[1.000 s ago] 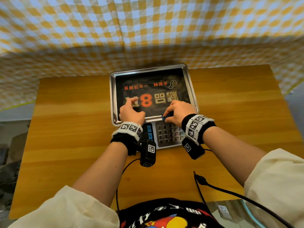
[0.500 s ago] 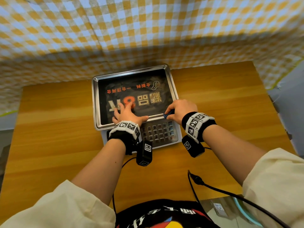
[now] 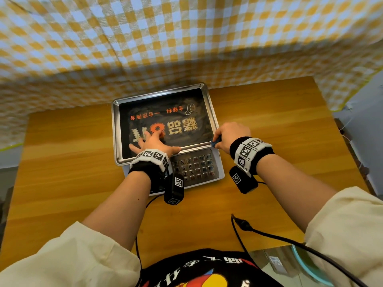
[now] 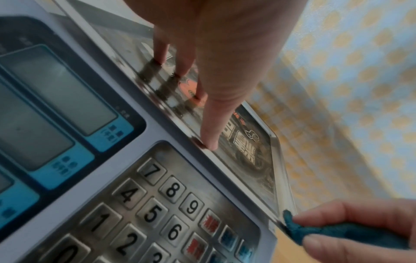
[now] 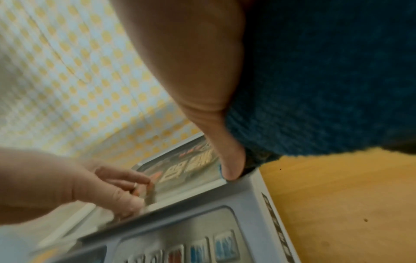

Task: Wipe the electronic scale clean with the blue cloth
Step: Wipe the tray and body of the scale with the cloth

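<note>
The electronic scale (image 3: 199, 168) stands on the wooden table, its steel pan (image 3: 209, 104) covered by a black printed film, its keypad (image 4: 157, 204) facing me. My left hand (image 3: 153, 142) lies flat with straight, spread fingers (image 4: 211, 131) pressing the pan's near left part. My right hand (image 3: 230, 134) grips the bunched blue cloth (image 3: 215, 141) and holds it against the pan's near right corner. The cloth (image 5: 326, 80) fills the right wrist view, with the thumb (image 5: 231, 169) at the pan's corner. In the left wrist view the cloth (image 4: 337, 233) touches the rim.
A yellow-and-white checked cloth (image 3: 186, 38) hangs behind the table. Bare wood (image 3: 62, 162) lies on both sides of the scale. Black cables (image 3: 259, 230) run across the table's near edge by my body.
My right hand slid the cloth rightward along the pan's near rim to its right corner. My left hand stayed pressed on the pan. The head view shifted sideways.
</note>
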